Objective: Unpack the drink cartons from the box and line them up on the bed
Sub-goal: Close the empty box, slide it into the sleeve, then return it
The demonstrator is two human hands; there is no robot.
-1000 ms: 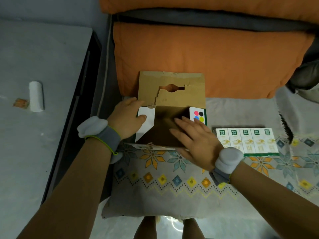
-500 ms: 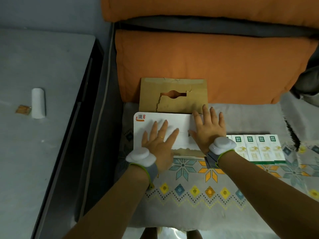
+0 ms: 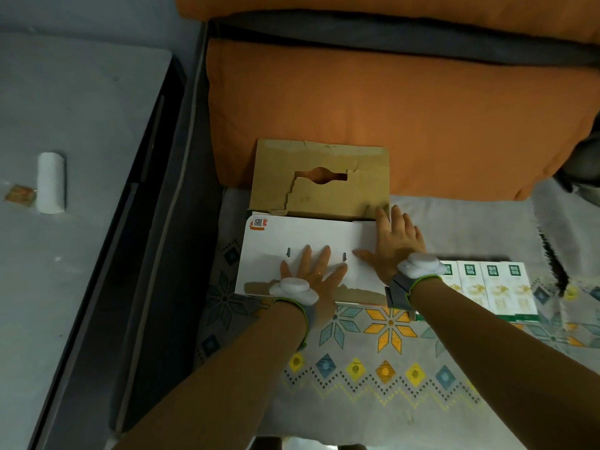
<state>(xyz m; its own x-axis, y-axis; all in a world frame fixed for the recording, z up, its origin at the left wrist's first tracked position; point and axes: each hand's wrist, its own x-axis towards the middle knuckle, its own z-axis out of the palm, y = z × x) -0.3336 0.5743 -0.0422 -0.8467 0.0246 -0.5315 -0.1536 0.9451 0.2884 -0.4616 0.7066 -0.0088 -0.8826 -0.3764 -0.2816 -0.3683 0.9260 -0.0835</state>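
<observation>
On patterned bed (image 3: 389,384): left hand (image 3: 311,272) and right hand (image 3: 396,243), fingers (image 3: 306,254) spread flat, press white cardboard box (image 3: 292,237) shut, likely emptied; white-green drink cartons (image 3: 493,287) rowed beside.

On the bed (image 3: 373,401), near its left edge: a box (image 3: 292,235), flap (image 3: 319,196) raised at the back, just before the pillow (image 3: 389,118). Flat on the box's top: left hand (image 3: 311,274) at the near edge, right hand (image 3: 393,245) at the right end. Just right of the box: a row of cartons (image 3: 493,287). Left of the bed: a table (image 3: 81,108), with a roll (image 3: 51,183) on it, a packet (image 3: 19,196) just left of that.
</observation>
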